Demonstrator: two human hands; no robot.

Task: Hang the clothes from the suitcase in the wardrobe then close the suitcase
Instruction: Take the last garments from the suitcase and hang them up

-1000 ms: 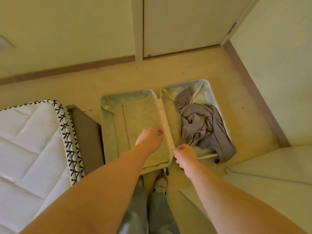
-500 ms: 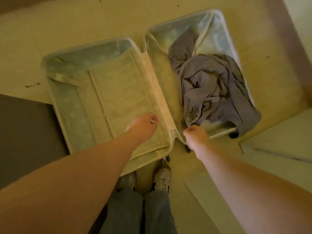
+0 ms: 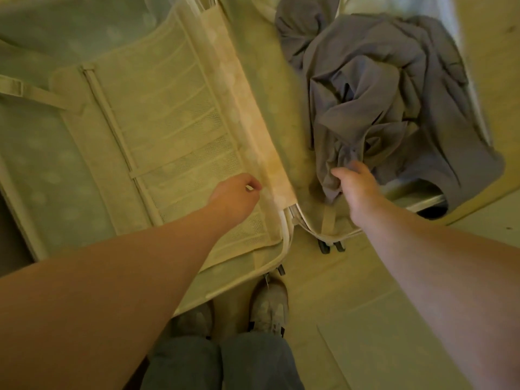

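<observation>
Pale wooden floor (image 3: pixel 351 277), viewed from above; grey shoes (image 3: pixel 268 302) and grey trouser legs at the bottom edge. Open pale hard-shell suitcase (image 3: pixel 284 243) lies flat on it, both halves up.

Left half: covered by a cream mesh zip divider (image 3: pixel 168 130). Right half: one crumpled grey fabric garment (image 3: pixel 380 94) heaped inside, its far corner spilling over the near rim. No other clothes seen. Wardrobe not in view.

Right hand (image 3: pixel 358 190) is at the near edge of the garment, thumb and fingers curled round a fold of the cloth, gripping it. Left hand (image 3: pixel 235 197) sits over the near end of the divider beside the hinge strip. Its fingers are curled and pinch a small pale tab (image 3: pixel 249 188), likely a zip pull but too small to be sure.

Step in hand, as I read it: first pickup, getting the garment out of the suitcase. Nothing hung yet, suitcase not yet closed, so the task is at an early stage.

Next move calls for lifting the bunched cloth clear of the rim, probably with a second grip from the left hand since it is loose and will trail. After that come finding the shoulders for hanging and turning to the wardrobe.
</observation>
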